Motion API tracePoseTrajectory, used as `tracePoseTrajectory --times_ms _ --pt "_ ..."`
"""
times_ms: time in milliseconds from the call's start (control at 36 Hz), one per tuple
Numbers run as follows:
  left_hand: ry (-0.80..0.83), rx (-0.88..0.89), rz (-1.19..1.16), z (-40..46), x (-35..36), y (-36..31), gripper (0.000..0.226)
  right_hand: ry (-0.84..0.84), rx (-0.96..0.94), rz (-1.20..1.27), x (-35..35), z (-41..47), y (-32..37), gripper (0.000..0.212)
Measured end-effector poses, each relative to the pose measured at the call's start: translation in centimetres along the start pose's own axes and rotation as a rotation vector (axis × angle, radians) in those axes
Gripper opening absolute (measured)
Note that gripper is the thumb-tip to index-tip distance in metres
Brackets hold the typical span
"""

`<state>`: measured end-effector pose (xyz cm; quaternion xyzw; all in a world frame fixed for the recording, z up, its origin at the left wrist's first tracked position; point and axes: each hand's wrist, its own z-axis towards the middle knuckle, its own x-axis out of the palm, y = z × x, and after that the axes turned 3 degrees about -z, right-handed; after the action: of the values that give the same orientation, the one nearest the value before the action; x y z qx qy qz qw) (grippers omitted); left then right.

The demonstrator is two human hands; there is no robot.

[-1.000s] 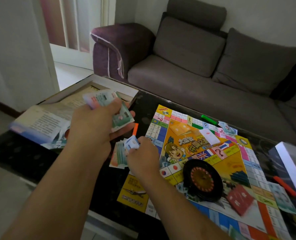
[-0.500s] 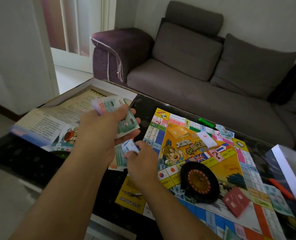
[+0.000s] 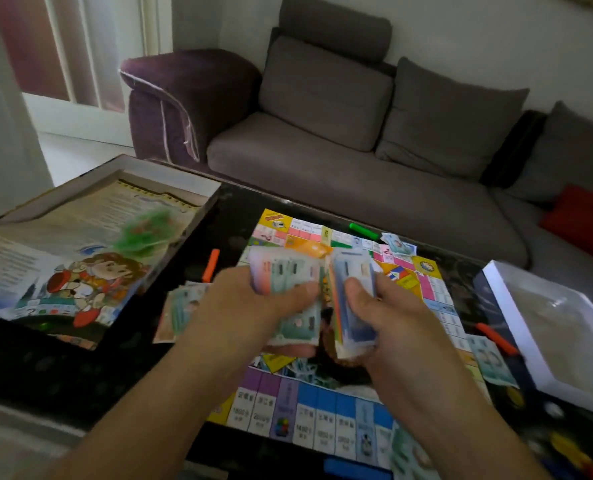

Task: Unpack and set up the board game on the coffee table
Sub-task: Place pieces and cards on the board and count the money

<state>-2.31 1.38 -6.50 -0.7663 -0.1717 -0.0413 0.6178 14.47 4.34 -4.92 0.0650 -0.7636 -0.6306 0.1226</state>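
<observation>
While the game board [image 3: 326,407] lies unfolded on the dark worktop [image 3: 63,368] at frame centre, the left hand [image 3: 253,306] and right hand [image 3: 381,313] each grip play-money stacks [image 3: 288,275], fingers curled; sorting appears underway, with dealing piles out likely next.

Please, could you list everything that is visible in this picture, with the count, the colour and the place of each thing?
game board: one, many colours, flat on the table under the hands.
coffee table: one, black, foreground.
box lid: one, cartoon print, table's left end.
white box: one, table's right edge.
orange sticks: two seen, one left of the board, one near the white box.
green stick: one, board's far edge.
loose banknotes: small piles, greenish, left of the board, at its far corner and its right side.
sofa: one, grey, behind the table.
red cushion: one, far right.
left hand: grips a banknote stack.
right hand: grips a second stack.
</observation>
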Motion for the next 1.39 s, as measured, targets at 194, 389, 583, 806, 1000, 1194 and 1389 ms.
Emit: tracePoseTrajectory --times_ms 194,389,583,806,1000,1194,1389 --pt "0.13 -0.062 0.051 -0.5 5.5 3.1 0.02 -0.215 -0.035 -0.173 -4.6 -1.7 -2.0 0.028" --pt "0.159 -0.107 0.05 -0.5 8.0 5.0 0.019 -0.245 0.032 -0.205 -6.7 -2.4 -3.6 0.015" --pt "0.239 -0.245 -0.048 -0.6 8.7 5.6 0.035 -0.208 0.071 -0.143 -7.6 -3.0 -3.7 0.019" --pt "0.295 -0.203 -0.037 -0.6 8.6 5.9 0.027 -0.254 0.12 -0.155 -8.3 -2.7 -4.9 0.013" --pt "0.195 -0.17 -0.017 -0.7 8.3 5.8 0.021 -0.185 0.162 -0.051 -8.2 -2.8 -4.7 0.016" --pt "0.152 -0.184 -0.024 -0.9 8.0 5.4 0.024 -0.161 0.07 -0.226 -8.6 -3.0 -4.3 0.017" --pt "0.177 -0.205 -0.102 -1.3 8.1 4.6 0.024 -0.221 0.043 -0.245 -8.6 -3.0 -4.3 0.019"
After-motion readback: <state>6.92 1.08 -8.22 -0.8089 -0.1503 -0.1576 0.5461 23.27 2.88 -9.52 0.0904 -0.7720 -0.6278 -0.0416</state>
